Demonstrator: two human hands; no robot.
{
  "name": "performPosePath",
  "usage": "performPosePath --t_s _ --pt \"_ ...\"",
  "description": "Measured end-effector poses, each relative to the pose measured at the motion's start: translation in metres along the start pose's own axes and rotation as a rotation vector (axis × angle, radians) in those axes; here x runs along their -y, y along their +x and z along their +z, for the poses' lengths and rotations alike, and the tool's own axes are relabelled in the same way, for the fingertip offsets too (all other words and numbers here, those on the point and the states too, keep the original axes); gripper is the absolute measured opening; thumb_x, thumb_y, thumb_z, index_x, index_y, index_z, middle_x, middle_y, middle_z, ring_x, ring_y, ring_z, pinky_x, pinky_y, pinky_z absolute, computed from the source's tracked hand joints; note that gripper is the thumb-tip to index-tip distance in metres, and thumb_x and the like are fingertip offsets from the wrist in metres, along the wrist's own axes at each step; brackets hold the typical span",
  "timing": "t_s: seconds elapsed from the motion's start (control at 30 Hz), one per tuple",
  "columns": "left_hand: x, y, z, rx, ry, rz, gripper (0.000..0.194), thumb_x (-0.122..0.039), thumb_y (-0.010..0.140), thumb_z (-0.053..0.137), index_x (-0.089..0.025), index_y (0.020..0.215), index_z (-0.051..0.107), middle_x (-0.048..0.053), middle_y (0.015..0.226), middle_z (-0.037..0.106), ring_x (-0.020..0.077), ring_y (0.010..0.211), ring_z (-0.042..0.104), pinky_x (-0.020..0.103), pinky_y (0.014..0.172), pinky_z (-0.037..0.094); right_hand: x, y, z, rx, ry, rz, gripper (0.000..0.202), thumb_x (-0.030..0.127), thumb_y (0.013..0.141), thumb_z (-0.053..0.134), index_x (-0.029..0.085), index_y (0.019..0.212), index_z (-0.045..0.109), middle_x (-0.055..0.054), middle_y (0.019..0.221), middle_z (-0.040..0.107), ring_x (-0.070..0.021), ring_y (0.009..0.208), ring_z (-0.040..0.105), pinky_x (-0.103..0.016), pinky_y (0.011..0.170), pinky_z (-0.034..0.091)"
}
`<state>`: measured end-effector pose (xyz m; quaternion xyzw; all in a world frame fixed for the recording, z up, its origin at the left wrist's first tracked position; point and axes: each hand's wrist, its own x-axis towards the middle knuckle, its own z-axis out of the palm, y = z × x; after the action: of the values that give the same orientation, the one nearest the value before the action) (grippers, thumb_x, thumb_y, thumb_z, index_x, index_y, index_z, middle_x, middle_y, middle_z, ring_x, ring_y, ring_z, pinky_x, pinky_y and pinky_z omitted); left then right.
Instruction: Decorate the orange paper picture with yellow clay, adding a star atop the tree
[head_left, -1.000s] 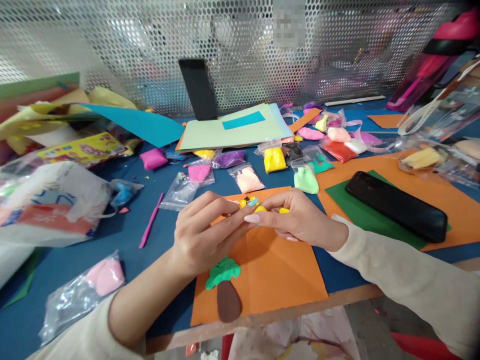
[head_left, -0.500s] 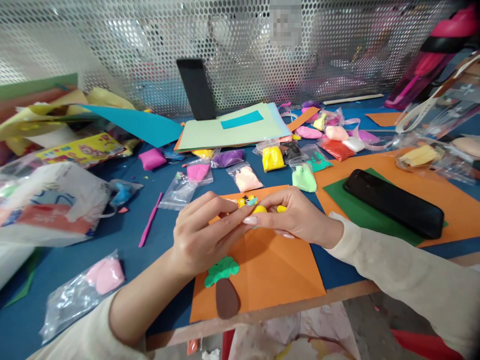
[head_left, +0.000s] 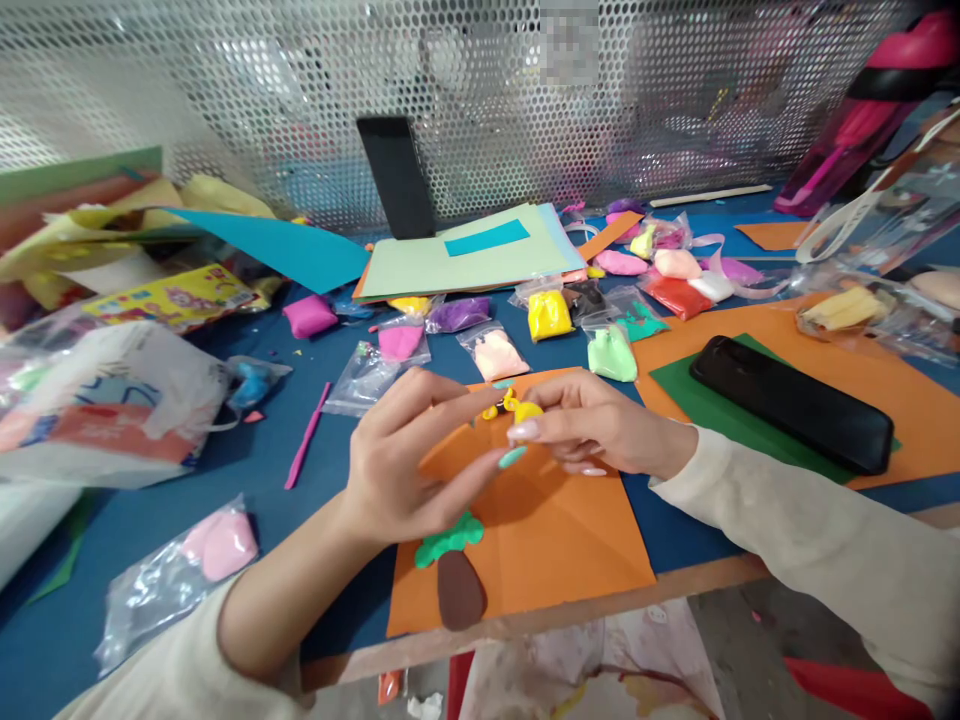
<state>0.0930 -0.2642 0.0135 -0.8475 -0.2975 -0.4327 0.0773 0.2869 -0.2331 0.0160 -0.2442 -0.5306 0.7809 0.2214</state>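
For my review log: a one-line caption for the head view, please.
Left hand and right hand pinch yellow clay above orange paper bearing a clay tree.

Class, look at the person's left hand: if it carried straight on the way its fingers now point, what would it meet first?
The left hand points right, so it would probably first meet the small yellow clay piece pinched in the right hand; depth is hard to judge.

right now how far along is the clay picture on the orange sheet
Done: a clay tree, green top over brown trunk, lies pressed on the orange sheet. In hand: the right hand pinches a small yellow clay piece; the left hand is open beside it. Left: most of the sheet is bare, and many clay bags, such as the yellow one, lie behind.
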Motion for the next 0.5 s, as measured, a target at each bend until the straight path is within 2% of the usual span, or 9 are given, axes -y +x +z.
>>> performPosePath --t_s 0.1,0.23,0.37,0.5 --pt "-0.001 0.001 -0.002 0.117 -0.191 -0.085 0.027 -0.033 0.088 0.055 -0.018 0.111 0.059 0.003 0.084 0.053 0.012 0.071 0.054 0.025 0.059 0.048 0.003 -0.001 -0.007 0.137 -0.03 0.082 0.02 0.028 0.071 0.068 0.015 0.069 0.053 0.013 0.039 0.029 -0.002 0.029 0.021 -0.015 0.027 0.019" --pt "-0.005 0.002 -0.002 0.234 -0.441 -0.179 0.024 -0.035 0.087 0.056 -0.023 0.105 0.065 0.001 0.079 0.048 0.0099 0.07 0.051 0.022 0.06 0.048 0.007 -0.003 -0.011 0.319 -0.091 0.159 0.017 0.028 0.074 0.064 0.014 0.068 0.056 0.012 0.041 0.027 -0.0027 0.032 0.02 -0.017 0.029 0.019" --pt "-0.008 0.002 -0.002 0.282 -0.503 -0.189 0.02 -0.034 0.082 0.062 -0.022 0.095 0.069 0.0 0.074 0.05 0.0091 0.067 0.052 0.021 0.059 0.049 0.009 -0.005 -0.009 0.353 -0.182 0.208 0.018 0.028 0.074 0.065 0.013 0.067 0.057 0.011 0.043 0.029 -0.0023 0.033 0.023 -0.017 0.031 0.017" --pt "-0.01 0.001 -0.002 0.209 -0.459 -0.212 0.014 -0.029 0.081 0.065 -0.022 0.092 0.07 -0.001 0.069 0.052 0.0084 0.06 0.052 0.02 0.052 0.047 0.01 -0.006 -0.009 0.331 -0.115 0.209 0.012 0.025 0.073 0.062 0.014 0.071 0.056 0.012 0.042 0.026 -0.0022 0.032 0.019 -0.016 0.03 0.017"
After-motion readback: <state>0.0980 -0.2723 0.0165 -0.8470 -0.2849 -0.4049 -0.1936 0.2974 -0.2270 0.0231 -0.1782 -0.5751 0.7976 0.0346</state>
